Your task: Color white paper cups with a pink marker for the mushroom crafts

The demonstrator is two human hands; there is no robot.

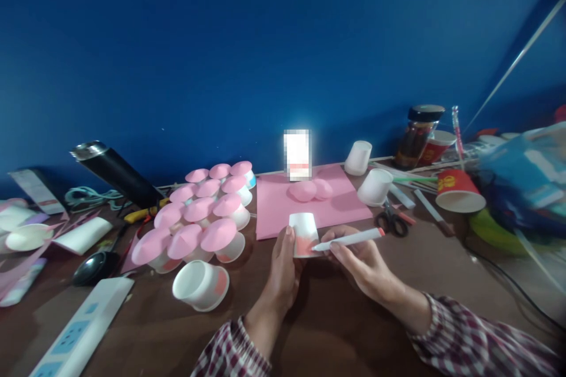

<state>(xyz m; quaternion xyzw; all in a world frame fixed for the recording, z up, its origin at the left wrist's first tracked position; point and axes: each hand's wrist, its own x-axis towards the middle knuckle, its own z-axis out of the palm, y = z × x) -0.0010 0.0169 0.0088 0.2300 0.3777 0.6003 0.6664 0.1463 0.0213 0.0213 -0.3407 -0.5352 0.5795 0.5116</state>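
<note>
My left hand (283, 268) grips an upturned white paper cup (304, 234) on the tabletop (336, 318), at the pink sheet's (283, 203) near edge; my right hand (360, 262) pinches a marker (349, 240), tip touching the cup's pink-coloured lower band; pink-capped cups (198, 218) cluster left.

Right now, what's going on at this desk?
A person in a plaid shirt holds a small white paper cup upside down in the left hand, its lower band coloured pink. The right hand holds a marker with its tip against the cup. To the left stands a cluster of pink-capped cups; another cup lies on its side nearby. A pink sheet and scissors lie behind.
</note>
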